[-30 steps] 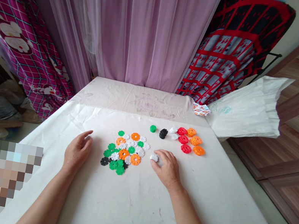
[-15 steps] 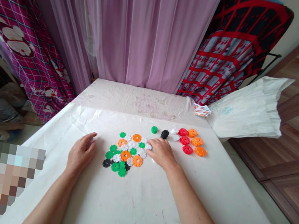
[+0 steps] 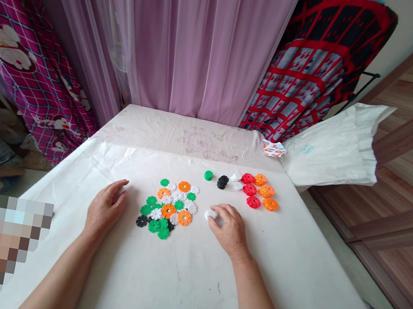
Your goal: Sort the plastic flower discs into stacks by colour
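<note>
Between my hands lies a loose spread of flower-shaped discs, among them an orange disc (image 3: 184,218), a green disc (image 3: 163,233), a black disc (image 3: 142,221) and a white disc (image 3: 156,214). My right hand (image 3: 230,228), to the right of the spread, pinches white discs (image 3: 211,214) between thumb and fingers, at the table surface. My left hand (image 3: 106,206) rests on the table left of the spread, holding nothing, its thumb apart from the fingers. Farther back stand a green stack (image 3: 208,175), a black stack (image 3: 222,182), white stacks, red stacks (image 3: 250,190) and orange stacks (image 3: 266,191).
The discs lie on a table with a white cloth (image 3: 183,289). A small patterned paper box (image 3: 273,149) and a large white bag (image 3: 337,151) are at the back right. Purple curtains (image 3: 210,43) hang behind the table.
My right hand has drawn back from the spread's right edge and turned, and white discs now show at its fingertips. My left hand keeps its place. The view has shifted slightly.
</note>
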Demonstrator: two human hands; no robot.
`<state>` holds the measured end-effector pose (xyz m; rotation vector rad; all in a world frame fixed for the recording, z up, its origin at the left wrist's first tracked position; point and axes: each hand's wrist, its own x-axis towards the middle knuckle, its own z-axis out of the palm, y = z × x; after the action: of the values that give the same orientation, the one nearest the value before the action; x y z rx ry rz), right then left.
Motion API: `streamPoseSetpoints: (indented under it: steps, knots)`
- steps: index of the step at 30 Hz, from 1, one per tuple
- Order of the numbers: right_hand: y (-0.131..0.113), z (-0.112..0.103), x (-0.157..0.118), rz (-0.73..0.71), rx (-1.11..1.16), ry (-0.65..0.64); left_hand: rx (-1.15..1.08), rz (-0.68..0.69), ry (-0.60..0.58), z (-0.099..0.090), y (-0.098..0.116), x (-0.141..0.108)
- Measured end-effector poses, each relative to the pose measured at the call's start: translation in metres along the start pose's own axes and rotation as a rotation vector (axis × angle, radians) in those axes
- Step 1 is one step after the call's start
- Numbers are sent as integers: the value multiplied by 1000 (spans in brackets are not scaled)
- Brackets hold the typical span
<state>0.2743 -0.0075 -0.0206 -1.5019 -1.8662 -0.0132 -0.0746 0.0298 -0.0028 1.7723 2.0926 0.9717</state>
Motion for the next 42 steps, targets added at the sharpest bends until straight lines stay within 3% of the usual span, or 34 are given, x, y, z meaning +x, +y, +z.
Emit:
streamPoseSetpoints:
  steps: [11, 21, 42]
  knots:
    - [0, -5, -2, 54, -71, -162, -15, -5, 1, 0, 0, 0]
    - [3, 15, 23, 72, -90, -116, -9, 7, 5, 2, -2, 1]
    - [3, 15, 21, 41, -43, -71, 14, 39, -15, 2, -3, 1]
